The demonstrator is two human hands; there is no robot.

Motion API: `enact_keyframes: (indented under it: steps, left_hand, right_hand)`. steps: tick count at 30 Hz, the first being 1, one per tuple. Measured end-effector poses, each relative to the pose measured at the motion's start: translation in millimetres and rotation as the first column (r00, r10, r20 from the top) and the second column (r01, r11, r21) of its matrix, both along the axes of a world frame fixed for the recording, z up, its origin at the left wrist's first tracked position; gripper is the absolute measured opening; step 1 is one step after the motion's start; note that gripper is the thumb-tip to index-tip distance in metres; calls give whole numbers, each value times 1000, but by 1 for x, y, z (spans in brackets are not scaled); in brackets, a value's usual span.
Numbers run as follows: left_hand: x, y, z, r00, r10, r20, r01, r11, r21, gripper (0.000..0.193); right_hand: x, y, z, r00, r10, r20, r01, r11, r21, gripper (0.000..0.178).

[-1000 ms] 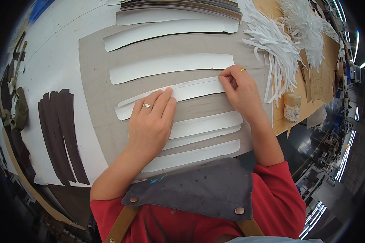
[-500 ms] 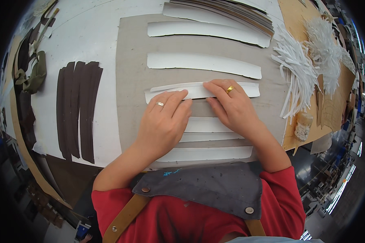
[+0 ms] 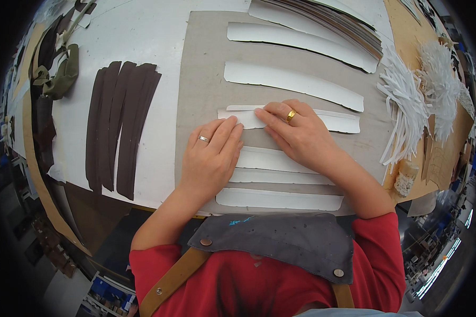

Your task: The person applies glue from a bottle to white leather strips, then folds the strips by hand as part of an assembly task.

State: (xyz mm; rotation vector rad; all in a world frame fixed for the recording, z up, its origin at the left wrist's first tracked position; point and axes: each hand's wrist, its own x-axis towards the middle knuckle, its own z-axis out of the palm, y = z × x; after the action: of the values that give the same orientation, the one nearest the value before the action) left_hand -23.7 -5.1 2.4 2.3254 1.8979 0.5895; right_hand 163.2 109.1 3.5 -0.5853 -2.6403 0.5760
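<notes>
A long white strip (image 3: 344,123) lies crosswise on the grey mat (image 3: 201,68), with a narrow raised band along its far edge. Near the strip's left end, the fingertips of my left hand (image 3: 211,150) press on it, fingers close together and slightly bent, thumb alongside. My right hand (image 3: 299,132) pinches the narrow band just to the right of them, and its palm hides part of the strip. Another white strip (image 3: 296,82) lies beyond my hands. Nearer to me, several more white strips (image 3: 280,199) lie in rows, partly covered by my right forearm.
Dark brown strips (image 3: 135,127) lie side by side on the white tabletop at left. A stack of layered strips (image 3: 344,26) sits at the far right of the mat. White shredded ribbons (image 3: 404,100) heap up at right, near a small jar (image 3: 405,179). Green cloth (image 3: 63,74) lies far left.
Both hands have slid left along the white strip, toward its left end. The whole scene has shifted rightward in the picture as the view turned.
</notes>
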Motion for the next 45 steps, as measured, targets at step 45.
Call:
enact_keyframes:
  steps: [45]
  left_hand:
    - [7, 2, 4, 981, 93, -172, -107, 991, -74, 54]
  right_hand:
    - [7, 2, -3, 980, 60, 188, -92, 982, 166, 49]
